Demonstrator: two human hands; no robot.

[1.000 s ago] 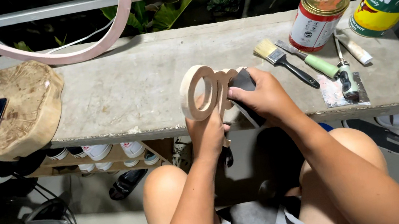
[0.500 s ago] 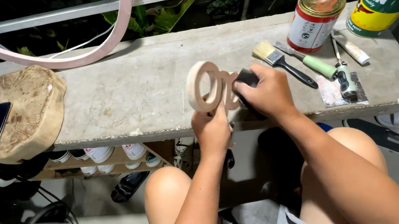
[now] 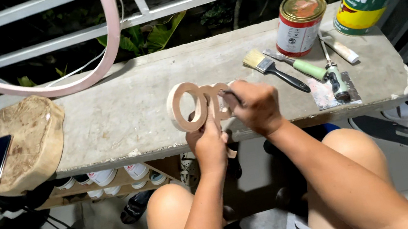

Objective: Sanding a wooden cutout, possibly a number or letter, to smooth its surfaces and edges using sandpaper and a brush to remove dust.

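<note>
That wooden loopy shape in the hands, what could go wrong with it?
The wooden cutout is held up by the left hand only at its lower edge, so it might slip or snap while the right hand presses on it. The paintbrush and paint can sit near that elbow's side and could get knocked.

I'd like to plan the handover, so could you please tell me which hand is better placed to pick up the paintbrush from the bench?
Probably the right hand: it is nearer the black-handled paintbrush, while the left hand supports the pale looped wooden cut-out.
</note>
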